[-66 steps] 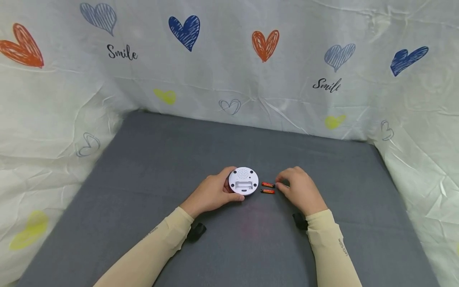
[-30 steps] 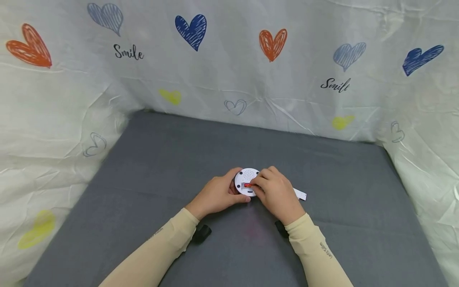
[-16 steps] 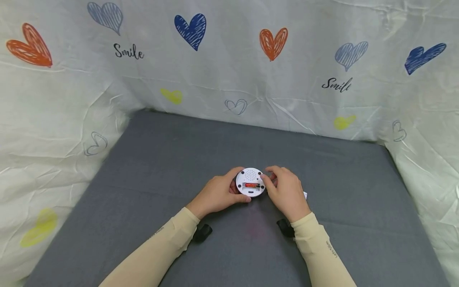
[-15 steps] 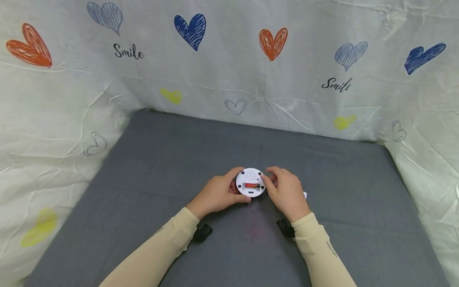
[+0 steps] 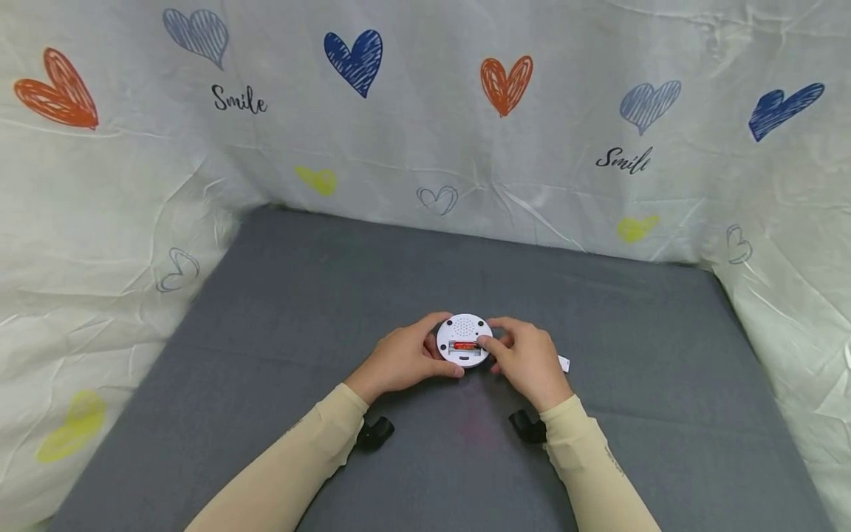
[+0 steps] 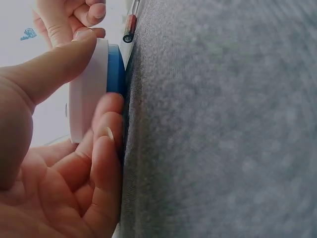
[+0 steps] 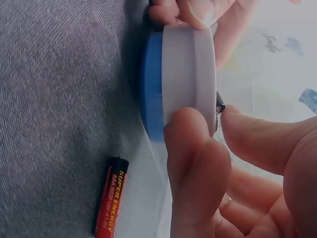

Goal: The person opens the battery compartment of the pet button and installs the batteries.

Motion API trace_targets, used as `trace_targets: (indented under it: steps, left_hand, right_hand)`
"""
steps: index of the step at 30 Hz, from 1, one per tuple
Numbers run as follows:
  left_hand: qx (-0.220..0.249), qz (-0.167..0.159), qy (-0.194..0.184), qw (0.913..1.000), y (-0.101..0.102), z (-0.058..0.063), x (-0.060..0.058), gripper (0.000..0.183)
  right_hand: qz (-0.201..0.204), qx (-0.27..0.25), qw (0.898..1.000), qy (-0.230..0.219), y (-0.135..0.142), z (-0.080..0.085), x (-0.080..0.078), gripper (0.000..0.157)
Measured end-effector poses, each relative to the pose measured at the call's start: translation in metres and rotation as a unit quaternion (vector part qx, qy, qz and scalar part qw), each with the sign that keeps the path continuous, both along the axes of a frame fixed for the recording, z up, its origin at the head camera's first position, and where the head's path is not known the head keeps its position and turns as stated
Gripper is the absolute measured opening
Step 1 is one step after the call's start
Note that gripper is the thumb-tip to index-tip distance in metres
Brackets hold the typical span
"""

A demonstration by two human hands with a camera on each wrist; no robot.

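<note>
My left hand [image 5: 405,358] grips the left side of a round white device [image 5: 464,331] with its underside up, thumb at the near rim. The device has a blue lower part [image 6: 116,69], small holes and dark feet. A red AAA battery [image 5: 463,346] lies in its open compartment. My right hand [image 5: 528,362] is at the right side, forefinger bent against the side wall and thumb tip at the battery's black end [image 7: 219,105], which sticks up slightly. A second red AAA battery [image 7: 110,198] lies on the cloth beside the right fingers, hidden in the head view.
A small white strip-shaped piece [image 5: 564,363] lies on the grey cloth [image 5: 372,273] just right of my right hand, partly covered by it. Behind the table hangs a white curtain [image 5: 425,140] printed with hearts.
My right hand has brought one battery from the cloth into the device's compartment. Since half a second ago, its thumb has moved down from the rim to the battery's end. The left hand keeps its grip.
</note>
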State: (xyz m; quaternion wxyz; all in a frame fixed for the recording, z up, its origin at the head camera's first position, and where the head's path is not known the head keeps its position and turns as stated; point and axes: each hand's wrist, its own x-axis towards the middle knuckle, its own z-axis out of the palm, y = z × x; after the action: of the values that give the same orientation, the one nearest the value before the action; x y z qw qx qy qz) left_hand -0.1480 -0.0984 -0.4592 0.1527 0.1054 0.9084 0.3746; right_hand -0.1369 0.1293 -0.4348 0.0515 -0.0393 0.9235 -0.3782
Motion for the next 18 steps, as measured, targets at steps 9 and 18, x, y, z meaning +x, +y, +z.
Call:
trace_targets:
  steps: [9,18]
  left_hand:
    - [0.025,0.0,-0.012,0.9996,0.0013,-0.0012,-0.002,0.1]
    - [0.036,0.008,-0.018,0.9991,0.0038,0.0004,-0.001,0.099]
  right_hand:
    - [-0.021,-0.022,1.0,-0.001,-0.0055,-0.005,0.0002,0.041]
    - [-0.025,-0.024,0.999,-0.003,-0.0067,-0.0045,0.0017,0.038]
